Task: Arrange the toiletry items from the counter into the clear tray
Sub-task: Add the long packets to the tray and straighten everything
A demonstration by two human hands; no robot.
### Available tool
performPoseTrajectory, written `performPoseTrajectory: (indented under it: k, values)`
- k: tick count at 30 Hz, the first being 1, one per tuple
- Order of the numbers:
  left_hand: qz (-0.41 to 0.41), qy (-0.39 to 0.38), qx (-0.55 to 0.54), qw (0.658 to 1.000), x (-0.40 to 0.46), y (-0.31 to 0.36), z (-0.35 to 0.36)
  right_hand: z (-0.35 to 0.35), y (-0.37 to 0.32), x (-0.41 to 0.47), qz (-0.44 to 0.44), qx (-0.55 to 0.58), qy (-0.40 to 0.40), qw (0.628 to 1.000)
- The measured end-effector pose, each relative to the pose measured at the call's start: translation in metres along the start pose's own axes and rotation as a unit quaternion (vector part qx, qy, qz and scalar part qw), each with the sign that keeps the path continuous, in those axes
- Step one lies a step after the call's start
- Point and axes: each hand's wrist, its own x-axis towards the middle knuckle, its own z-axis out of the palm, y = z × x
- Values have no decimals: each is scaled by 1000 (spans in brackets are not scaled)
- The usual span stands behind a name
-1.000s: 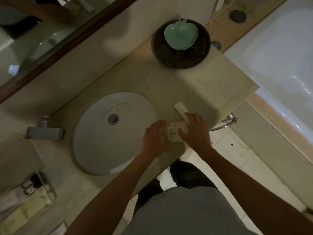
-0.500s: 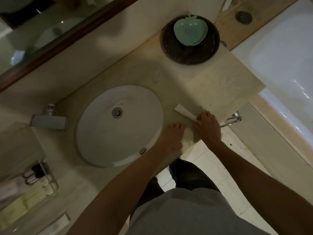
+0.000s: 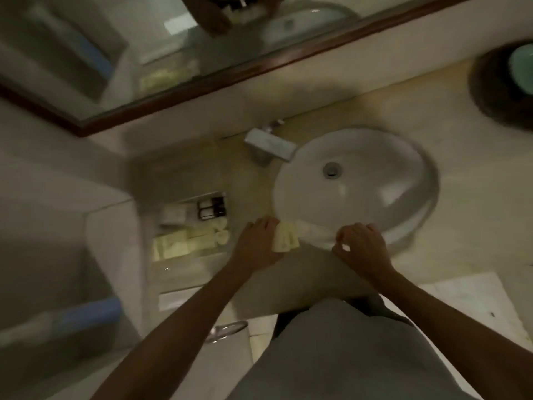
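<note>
My left hand (image 3: 259,243) is closed on a small cream packet (image 3: 285,241), held over the counter just left of the sink's front rim. My right hand (image 3: 363,249) pinches one end of a flat white tube (image 3: 314,232), which stretches left towards the packet above the sink's near edge. The clear tray (image 3: 187,269) lies on the counter left of my left hand. It holds cream boxes (image 3: 173,246), small black bottles (image 3: 210,209) and white rolls (image 3: 220,235). The picture is blurred.
The white oval sink (image 3: 427,168) fills the counter's middle, with a metal faucet (image 3: 268,142) behind it. A dark bowl (image 3: 496,90) with a green dish (image 3: 522,67) stands far right. A mirror (image 3: 144,53) runs along the wall. A white packet (image 3: 176,298) lies in front of the tray.
Both hands have picked the packet and the tube up from the counter right of the sink and carried them left along the sink's front edge. The view has swung left, showing the tray.
</note>
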Motion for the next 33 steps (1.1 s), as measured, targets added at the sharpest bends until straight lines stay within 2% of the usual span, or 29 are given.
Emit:
performPoseTrajectory:
  k: [5,9,13,16,18,20,25,31,33]
  values:
    - [-125,62,6,990,-64,-136,-40,36,-107,19,-79,22,-12,997]
    - [-114,38,12,993,-77,-189,-40,54,-152,23,-110,21,-6,994]
    - [-41,33,14,999,-65,-198,-28,50,-171,21,-108,-11,-3,994]
    - [-7,58,10,998,-66,-206,-21,42,-176,24,-104,-11,7,994]
    - [-45,94,-20,994,-76,-221,-19,41,-189,34,-120,0,9,993]
    - [-119,136,-62,982,-94,-238,-19,47,-216,50,-154,13,-12,988]
    - [-286,269,-103,914,-148,-256,-15,76,-289,104,-220,-17,-64,973]
    - [-305,303,-144,891,-172,-241,6,104,-335,141,-251,-65,-101,960]
    - [-264,279,-127,914,-176,-233,12,104,-336,146,-233,-57,-104,965]
